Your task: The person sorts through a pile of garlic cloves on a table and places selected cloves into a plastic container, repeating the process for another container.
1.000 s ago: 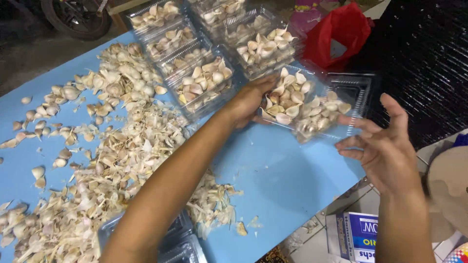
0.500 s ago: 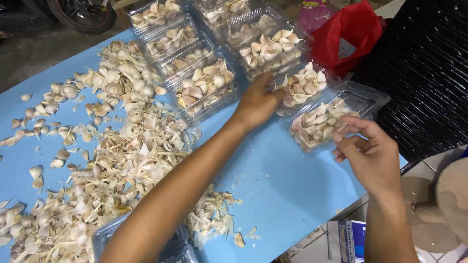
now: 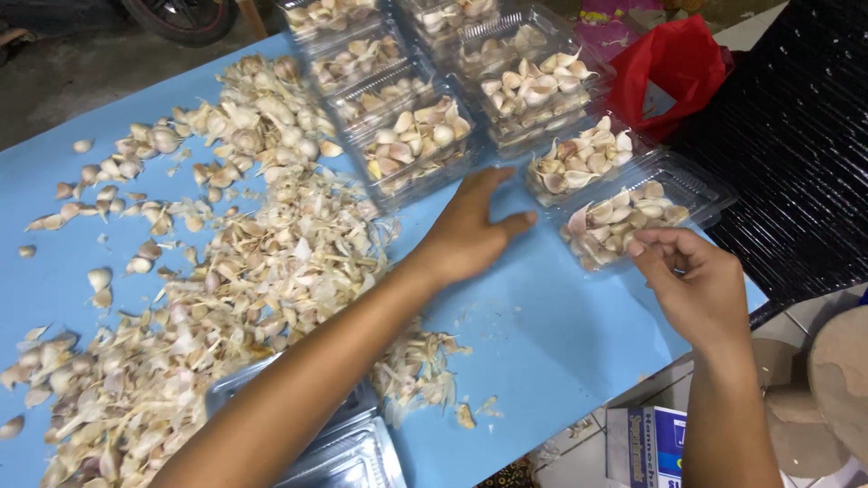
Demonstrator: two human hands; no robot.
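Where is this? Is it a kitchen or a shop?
Probably a small home or market packing spot, not a kitchen. A blue table is heaped with loose garlic cloves and papery skins, and rows of clear plastic boxes are filled with cloves. A tyre on bare ground suggests it is partly outdoors.

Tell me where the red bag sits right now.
In the head view, the red bag sits at the upper right, just beyond the clear trays of garlic, beside the black mesh.
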